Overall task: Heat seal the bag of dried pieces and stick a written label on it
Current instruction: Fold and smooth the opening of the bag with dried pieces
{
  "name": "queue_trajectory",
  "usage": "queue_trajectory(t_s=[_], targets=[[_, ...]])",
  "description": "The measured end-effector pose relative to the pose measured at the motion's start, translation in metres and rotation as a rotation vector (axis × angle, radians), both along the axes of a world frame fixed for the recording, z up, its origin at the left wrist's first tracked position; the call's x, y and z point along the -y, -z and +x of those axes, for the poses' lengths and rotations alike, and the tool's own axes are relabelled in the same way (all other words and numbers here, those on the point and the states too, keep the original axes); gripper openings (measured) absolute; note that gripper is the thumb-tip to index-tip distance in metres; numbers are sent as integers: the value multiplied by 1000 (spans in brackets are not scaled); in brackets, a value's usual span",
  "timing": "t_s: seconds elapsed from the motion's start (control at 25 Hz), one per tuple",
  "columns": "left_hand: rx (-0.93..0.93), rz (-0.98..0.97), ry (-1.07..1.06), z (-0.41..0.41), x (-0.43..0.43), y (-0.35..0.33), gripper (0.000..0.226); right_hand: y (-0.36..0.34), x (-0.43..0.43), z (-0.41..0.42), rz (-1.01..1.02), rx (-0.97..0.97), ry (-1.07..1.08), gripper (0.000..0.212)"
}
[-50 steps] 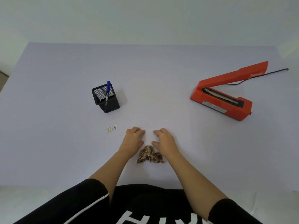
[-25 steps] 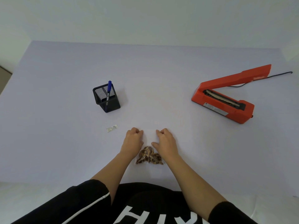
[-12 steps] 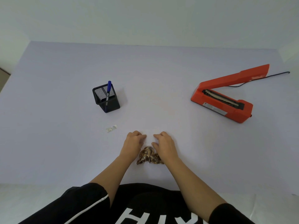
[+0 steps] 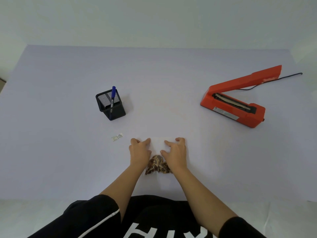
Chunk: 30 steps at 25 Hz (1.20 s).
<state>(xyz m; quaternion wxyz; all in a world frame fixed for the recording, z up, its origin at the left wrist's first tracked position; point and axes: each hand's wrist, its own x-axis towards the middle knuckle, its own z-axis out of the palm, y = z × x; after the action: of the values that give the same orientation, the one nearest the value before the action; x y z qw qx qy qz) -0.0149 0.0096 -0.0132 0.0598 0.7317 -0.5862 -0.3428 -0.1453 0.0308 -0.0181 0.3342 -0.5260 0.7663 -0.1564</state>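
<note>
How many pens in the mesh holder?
1: a blue pen stands upright in the black mesh holder, on the table's left side, beyond the label. Mesh could hide a shorter one.

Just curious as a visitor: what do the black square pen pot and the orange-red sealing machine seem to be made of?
The black square pen pot looks like matte wire mesh, probably metal: light shows through its walls. The orange-red sealing machine looks like smooth painted metal or plastic; I cannot tell which.

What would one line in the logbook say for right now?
hands: left and right pressing bag flat | sealer: open, unused | label: on table | pen: in holder
</note>
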Motion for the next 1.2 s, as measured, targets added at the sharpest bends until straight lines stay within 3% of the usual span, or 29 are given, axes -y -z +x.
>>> queue_trajectory(t_s=[0.2,0.4,0.64,0.84,0.92,1.08,1.2], targets=[[-121,38,-144,0,-9,-1,50,1,-4,0,20,126,86,46],[-226,-18,-75,4,-5,-1,48,0,-4,6,-15,109,175,45],[-533,-25,-80,5,1,-11,48,-1,-4,-8,-38,255,338,89],[-674,-22,13,-24,22,-23,43,-9,0,-48,-10,547,498,99],[-720,-16,41,-51,32,-31,43,-11,0,-79,-17,606,532,90],[-705,16,94,-100,50,-41,48,-24,4,-136,-84,640,447,30],[-686,34,122,-138,61,-40,22,-39,10,-189,-101,673,398,12]])
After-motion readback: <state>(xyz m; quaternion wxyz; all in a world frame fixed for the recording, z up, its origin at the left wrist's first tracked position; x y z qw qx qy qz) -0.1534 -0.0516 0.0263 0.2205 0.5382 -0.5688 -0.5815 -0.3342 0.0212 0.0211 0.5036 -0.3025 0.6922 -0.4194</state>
